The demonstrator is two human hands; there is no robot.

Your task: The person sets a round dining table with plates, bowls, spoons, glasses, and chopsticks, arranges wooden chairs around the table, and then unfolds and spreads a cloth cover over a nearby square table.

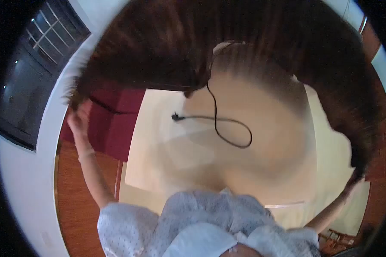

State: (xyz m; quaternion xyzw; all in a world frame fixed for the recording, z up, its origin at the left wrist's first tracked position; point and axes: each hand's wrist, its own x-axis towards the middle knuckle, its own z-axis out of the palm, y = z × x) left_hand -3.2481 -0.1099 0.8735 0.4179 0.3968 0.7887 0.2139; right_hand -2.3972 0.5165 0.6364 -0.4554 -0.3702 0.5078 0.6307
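Observation:
A wide swath of long dark brown hair [158,47] arches across the upper half of the head view, blurred by motion. Whether it is a loose hairpiece or hair on a head, I cannot tell. At the far left, my left hand [77,120] is raised and closed on one end of the hair, its fingers partly smeared. My right hand [355,177], at the far right, is closed around the other end, the fingers mostly hidden by the strands. Between my arms, a black cable [215,112] with a plug [176,116] lies on the pale table [193,162].
Left of the table are a dark red cushioned seat [116,132] and a wooden panel [83,201]. A dark door [23,85] with a barred window stands at the far left. Pale cloth [332,154] covers a surface on the right.

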